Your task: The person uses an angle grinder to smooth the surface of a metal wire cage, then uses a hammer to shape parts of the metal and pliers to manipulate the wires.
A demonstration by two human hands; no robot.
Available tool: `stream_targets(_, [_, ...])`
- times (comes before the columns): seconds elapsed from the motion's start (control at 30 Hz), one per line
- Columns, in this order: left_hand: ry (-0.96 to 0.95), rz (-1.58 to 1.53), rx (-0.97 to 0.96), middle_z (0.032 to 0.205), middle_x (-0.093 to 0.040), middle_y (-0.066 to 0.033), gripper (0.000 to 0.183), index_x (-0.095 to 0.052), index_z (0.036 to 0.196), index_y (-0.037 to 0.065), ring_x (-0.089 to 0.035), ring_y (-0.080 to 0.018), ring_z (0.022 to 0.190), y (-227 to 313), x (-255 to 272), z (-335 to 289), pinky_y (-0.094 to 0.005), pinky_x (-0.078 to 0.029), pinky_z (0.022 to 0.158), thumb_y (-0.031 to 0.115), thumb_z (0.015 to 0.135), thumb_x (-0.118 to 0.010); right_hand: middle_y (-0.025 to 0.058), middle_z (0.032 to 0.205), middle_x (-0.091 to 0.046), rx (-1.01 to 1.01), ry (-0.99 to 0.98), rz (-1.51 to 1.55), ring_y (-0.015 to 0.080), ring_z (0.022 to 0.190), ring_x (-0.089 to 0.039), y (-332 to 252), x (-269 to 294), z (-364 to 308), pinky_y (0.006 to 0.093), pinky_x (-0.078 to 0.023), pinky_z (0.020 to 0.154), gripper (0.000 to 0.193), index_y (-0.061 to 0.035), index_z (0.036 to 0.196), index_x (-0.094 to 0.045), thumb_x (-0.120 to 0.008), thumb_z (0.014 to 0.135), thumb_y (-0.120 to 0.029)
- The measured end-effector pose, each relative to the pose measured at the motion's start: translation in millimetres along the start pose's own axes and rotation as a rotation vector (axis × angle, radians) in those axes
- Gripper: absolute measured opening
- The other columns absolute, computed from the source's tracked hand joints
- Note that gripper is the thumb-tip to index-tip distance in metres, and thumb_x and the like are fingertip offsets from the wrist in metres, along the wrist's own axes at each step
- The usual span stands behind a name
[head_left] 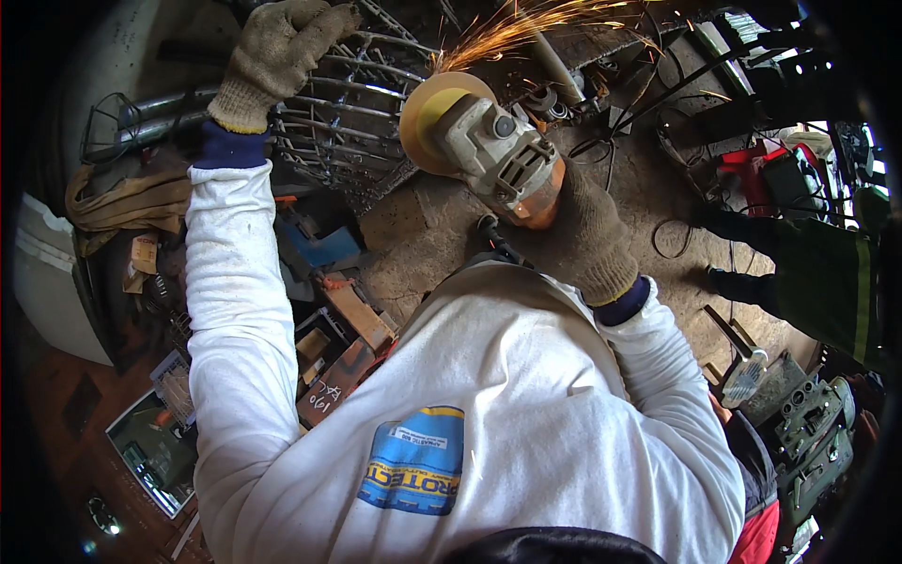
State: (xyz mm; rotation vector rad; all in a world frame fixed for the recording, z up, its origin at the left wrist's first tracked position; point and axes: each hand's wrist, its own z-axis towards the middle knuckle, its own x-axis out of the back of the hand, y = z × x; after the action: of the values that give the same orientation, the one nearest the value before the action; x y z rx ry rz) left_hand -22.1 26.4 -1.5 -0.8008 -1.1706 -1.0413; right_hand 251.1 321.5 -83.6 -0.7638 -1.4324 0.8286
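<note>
My right hand (587, 235), in a brown knitted glove, is wrapped round the rear body of an angle grinder (500, 155). The grinder's pale round disc (434, 117) meets metal at its far edge, and orange sparks (526, 33) stream off to the upper right. Left of the disc lies a framework of bent metal rods (348, 117). My left hand (282, 52), also gloved, is at the far left end of that framework with its fingers curled. What lies inside those fingers is hidden.
A person in dark green clothing (827, 273) stands at the right, near a red and black machine (775, 179). Cables (672, 240) lie on the floor. Open boxes (352, 315) and a blue piece (324, 246) sit below my left arm. A grey-green machine (808, 423) is at lower right.
</note>
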Motion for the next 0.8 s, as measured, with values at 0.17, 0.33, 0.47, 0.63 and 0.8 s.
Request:
stream_targets(0.17, [-0.017, 0.037, -0.018, 0.095, -0.072, -0.0134, 0.028, -0.069, 0.117, 0.005, -0.07, -0.0289, 0.083, -1.9, 0.9, 2.7, -0.0367, -0.057, 0.072, 0.009, 0.091, -0.06, 0.0173, 0.109, -0.072, -0.071, 0.011, -0.025, 0.0364, 0.1, -0.071, 5.1, 2.2, -2.9, 0.0429, -0.058, 0.082, 0.069, -0.0082, 0.129, -0.058, -0.087, 0.072, -0.033])
stream_targets(0.33, [0.023, 0.133, -0.125, 0.094, -0.071, -0.0137, 0.027, -0.068, 0.118, 0.005, -0.068, -0.028, 0.078, -4.9, -3.9, 3.8, -0.0355, -0.055, 0.07, 0.007, 0.093, -0.059, 0.0176, 0.109, -0.071, -0.017, 0.045, 0.013, 0.0362, 0.101, -0.071, 12.2, 1.4, -0.3, 0.0426, -0.057, 0.082, 0.068, -0.0079, 0.131, -0.057, -0.086, 0.074, -0.032])
stream_targets(0.47, [0.263, -0.844, 0.362, 0.089, -0.069, -0.013, 0.028, -0.068, 0.119, 0.006, -0.066, -0.0265, 0.077, -10.6, -21.1, -13.4, -0.0347, -0.055, 0.07, 0.005, 0.092, -0.06, 0.0175, 0.111, -0.071, -0.052, -0.028, -0.041, 0.0357, 0.101, -0.071, 11.0, 3.6, -2.4, 0.0421, -0.057, 0.083, 0.068, -0.0075, 0.131, -0.057, -0.086, 0.075, -0.032])
stream_targets(0.63, [-0.054, -0.164, 0.18, 0.086, -0.068, -0.0125, 0.03, -0.069, 0.119, 0.006, -0.066, -0.0257, 0.076, 0.5, -0.9, 3.7, -0.0355, -0.054, 0.07, 0.006, 0.089, -0.063, 0.0174, 0.112, -0.071, -0.055, -0.001, 0.021, 0.0358, 0.102, -0.07, 6.0, 5.4, -1.1, 0.0421, -0.057, 0.084, 0.066, -0.0072, 0.13, -0.057, -0.085, 0.075, -0.032])
stream_targets(0.8, [0.153, 0.243, -0.151, 0.086, -0.068, -0.0117, 0.029, -0.071, 0.117, 0.01, -0.062, -0.025, 0.069, -2.4, -1.9, -2.1, -0.0358, -0.051, 0.063, 0.007, 0.088, -0.064, 0.0177, 0.115, -0.07, -0.076, -0.049, -0.053, 0.0349, 0.105, -0.069, 12.5, 2.2, -5.5, 0.0414, -0.056, 0.087, 0.068, -0.007, 0.132, -0.056, -0.086, 0.075, -0.029])
